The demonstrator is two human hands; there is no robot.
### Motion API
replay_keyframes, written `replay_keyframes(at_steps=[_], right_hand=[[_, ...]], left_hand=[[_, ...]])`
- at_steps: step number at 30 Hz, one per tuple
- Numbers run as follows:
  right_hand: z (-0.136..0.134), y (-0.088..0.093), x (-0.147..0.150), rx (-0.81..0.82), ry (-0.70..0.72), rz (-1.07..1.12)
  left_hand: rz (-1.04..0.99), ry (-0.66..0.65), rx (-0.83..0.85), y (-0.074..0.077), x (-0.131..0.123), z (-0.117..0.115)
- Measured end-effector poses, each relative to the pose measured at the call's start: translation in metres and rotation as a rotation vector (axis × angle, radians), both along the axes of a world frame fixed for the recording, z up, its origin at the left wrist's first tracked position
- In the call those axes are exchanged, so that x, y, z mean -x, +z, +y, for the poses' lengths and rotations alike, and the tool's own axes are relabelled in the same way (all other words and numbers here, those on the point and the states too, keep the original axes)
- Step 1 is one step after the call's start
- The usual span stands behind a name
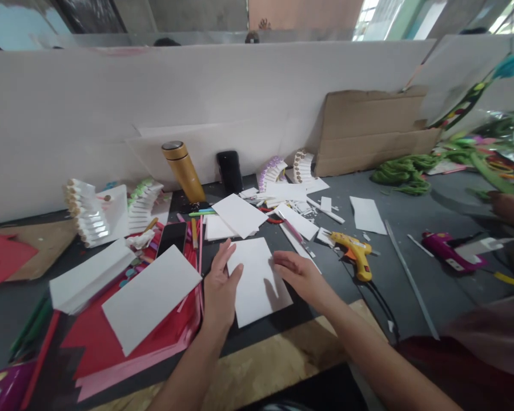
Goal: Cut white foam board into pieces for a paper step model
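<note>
A white rectangular sheet (257,285) of paper or card lies flat on the dark table in front of me. At its left edge rests my left hand (223,279), fingers stretched out and thumb apart. My right hand (297,274) hovers over or touches the right edge, fingers extended, casting a shadow on the sheet. Neither hand grips anything that I can see. Just beyond are a tilted white card (239,214) on a small stack and a maroon pen or knife (292,225). To the left, another white card (152,299) lies on red and pink sheets (94,348).
A yellow glue gun (354,254) with a black cord lies at right, beside a metal ruler (411,279). A gold bottle (183,171) and a black phone (230,171) stand at the back. Cardboard (372,131) leans on the wall. A person's hand (512,208) is at far right.
</note>
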State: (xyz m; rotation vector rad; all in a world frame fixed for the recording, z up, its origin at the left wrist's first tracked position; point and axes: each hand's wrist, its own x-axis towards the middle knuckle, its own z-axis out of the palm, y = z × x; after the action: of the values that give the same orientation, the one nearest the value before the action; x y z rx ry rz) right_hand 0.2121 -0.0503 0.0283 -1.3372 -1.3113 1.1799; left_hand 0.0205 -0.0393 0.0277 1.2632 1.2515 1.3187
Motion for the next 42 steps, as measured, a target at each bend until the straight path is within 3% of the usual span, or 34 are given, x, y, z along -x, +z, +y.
replay_keyframes(at_steps=[4,6,8,10,11,14,16,18,20,23,25,27,32,36,39,42], right_hand=[[-0.005,0.018,0.018,-0.087,0.189,0.089],[-0.003,0.027,0.015,-0.208,0.166,-0.176],[0.004,0.033,0.002,-0.286,-0.015,-0.582],[0.012,0.032,-0.017,-0.186,-0.201,-0.955],[0.016,0.030,-0.026,-0.116,-0.229,-1.079],[0.025,0.017,-0.045,-0.005,-0.194,-1.248],[0.029,0.008,-0.050,0.005,-0.152,-1.272],[0.033,0.002,-0.050,0.007,-0.142,-1.277],[0.037,0.000,-0.048,0.026,-0.149,-1.277],[0.039,0.006,-0.048,0.047,-0.152,-1.265],[0.036,0.013,-0.048,0.024,-0.157,-1.252],[0.028,0.020,-0.046,-0.017,-0.155,-1.224],[0.009,0.023,-0.029,-0.012,0.000,-1.136],[0.010,0.022,-0.017,0.033,0.068,-1.147],[0.030,0.032,-0.012,-0.051,0.046,-1.193],[0.077,0.045,-0.004,-0.250,0.043,-1.220]], left_hand=[[0.138,-0.063,-0.085,0.024,0.026,0.003],[0.179,0.006,-0.139,0.035,0.044,0.007],[0.139,0.076,-0.139,0.041,0.065,0.015],[0.116,0.143,-0.146,0.040,0.087,0.025],[0.145,0.186,-0.162,0.037,0.099,0.031],[0.364,0.224,-0.195,0.028,0.126,0.043],[0.679,0.243,-0.249,0.026,0.131,0.046],[0.963,0.288,-0.374,0.028,0.122,0.045],[1.109,0.249,-0.484,0.032,0.099,0.041],[1.196,0.047,-0.562,0.032,0.054,0.034],[1.288,-0.134,-0.579,0.026,0.029,0.030],[1.336,-0.227,-0.578,0.018,0.013,0.028],[1.374,-0.256,-0.528,-0.003,0.001,0.029],[1.378,-0.243,-0.524,-0.018,-0.003,0.030],[1.372,-0.245,-0.549,-0.025,-0.006,0.028],[1.366,-0.260,-0.575,-0.024,-0.009,0.027]])
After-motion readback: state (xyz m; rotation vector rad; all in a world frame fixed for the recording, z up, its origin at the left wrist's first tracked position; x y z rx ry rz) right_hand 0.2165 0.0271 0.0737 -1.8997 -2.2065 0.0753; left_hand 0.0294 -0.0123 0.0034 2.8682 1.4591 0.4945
